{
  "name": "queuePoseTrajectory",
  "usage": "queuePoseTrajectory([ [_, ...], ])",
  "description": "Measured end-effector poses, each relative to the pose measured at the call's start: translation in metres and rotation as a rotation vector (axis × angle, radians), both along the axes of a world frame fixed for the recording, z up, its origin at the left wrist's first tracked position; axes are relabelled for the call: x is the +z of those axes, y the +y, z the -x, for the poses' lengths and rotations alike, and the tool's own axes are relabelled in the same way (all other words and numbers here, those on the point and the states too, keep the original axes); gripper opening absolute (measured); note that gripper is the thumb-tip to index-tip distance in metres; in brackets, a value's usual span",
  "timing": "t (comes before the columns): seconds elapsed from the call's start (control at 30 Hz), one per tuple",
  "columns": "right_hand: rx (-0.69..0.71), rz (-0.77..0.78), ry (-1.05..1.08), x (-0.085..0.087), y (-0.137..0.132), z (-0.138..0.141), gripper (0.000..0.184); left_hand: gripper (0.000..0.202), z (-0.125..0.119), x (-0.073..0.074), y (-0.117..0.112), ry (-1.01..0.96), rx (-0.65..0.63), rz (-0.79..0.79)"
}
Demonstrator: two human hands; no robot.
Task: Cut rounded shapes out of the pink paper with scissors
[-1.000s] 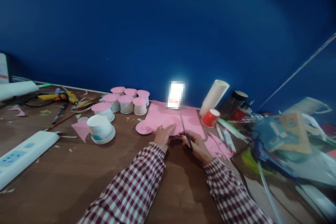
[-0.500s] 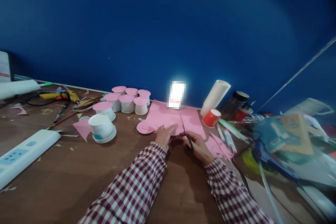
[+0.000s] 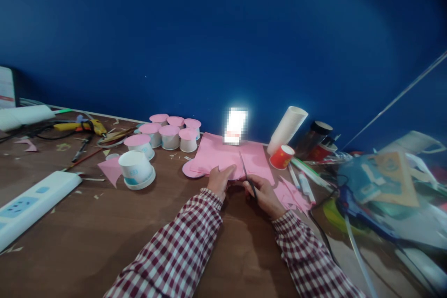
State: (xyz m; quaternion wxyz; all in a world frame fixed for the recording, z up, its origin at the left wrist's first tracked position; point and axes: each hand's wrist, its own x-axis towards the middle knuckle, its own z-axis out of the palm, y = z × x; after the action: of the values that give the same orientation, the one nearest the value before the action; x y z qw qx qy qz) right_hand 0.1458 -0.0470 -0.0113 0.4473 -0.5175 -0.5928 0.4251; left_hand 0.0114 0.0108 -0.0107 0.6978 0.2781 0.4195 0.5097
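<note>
My left hand (image 3: 220, 182) is closed at the near edge of a piece of pink paper (image 3: 204, 164), its thumb lying on top. Larger pink sheets (image 3: 257, 153) lie flat on the table behind it. In my right hand (image 3: 264, 195) is a pair of dark-handled scissors (image 3: 243, 166), pointing away from me with the blades over the pink paper. The paper's lower edge between the hands is partly hidden by my fingers. Pink paper scraps (image 3: 291, 195) lie just right of my right hand.
Several paper cups topped with pink discs (image 3: 170, 131) stand at left, near an upturned white cup (image 3: 134, 167). A power strip (image 3: 38, 205) and yellow glue gun (image 3: 82, 126) lie farther left. At right are stacked cups (image 3: 287, 128), a red cup (image 3: 281, 157) and a blue glue gun (image 3: 363, 214).
</note>
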Motion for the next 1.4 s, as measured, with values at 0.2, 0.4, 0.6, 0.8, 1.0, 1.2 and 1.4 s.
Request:
queuePoseTrajectory([
  [0.2, -0.001, 0.0, -0.031, 0.0, 0.0, -0.001, 0.032, 0.022, 0.001, 0.005, -0.002, 0.014, -0.001, -0.001],
  [0.4, -0.013, 0.015, -0.044, 0.001, 0.0, 0.0, 0.031, 0.024, 0.0, 0.005, -0.002, -0.007, 0.027, 0.004],
  [0.6, -0.003, 0.036, 0.055, 0.001, -0.001, 0.001, 0.031, 0.026, -0.001, -0.001, 0.0, 0.002, 0.051, 0.001],
  [0.8, 0.013, 0.028, 0.039, 0.001, -0.002, 0.002, 0.032, 0.023, 0.0, -0.001, -0.001, 0.015, 0.034, -0.017],
  [1.0, 0.035, 0.023, 0.021, 0.001, -0.002, 0.002, 0.032, 0.025, -0.001, -0.002, -0.001, -0.026, 0.015, -0.025],
  [1.2, 0.041, 0.02, 0.013, 0.001, -0.002, 0.001, 0.031, 0.028, -0.001, -0.003, -0.001, -0.026, 0.007, -0.032],
  [1.4, 0.035, 0.02, 0.009, 0.0, -0.002, 0.0, 0.031, 0.03, -0.001, -0.004, -0.001, -0.04, -0.004, -0.049],
])
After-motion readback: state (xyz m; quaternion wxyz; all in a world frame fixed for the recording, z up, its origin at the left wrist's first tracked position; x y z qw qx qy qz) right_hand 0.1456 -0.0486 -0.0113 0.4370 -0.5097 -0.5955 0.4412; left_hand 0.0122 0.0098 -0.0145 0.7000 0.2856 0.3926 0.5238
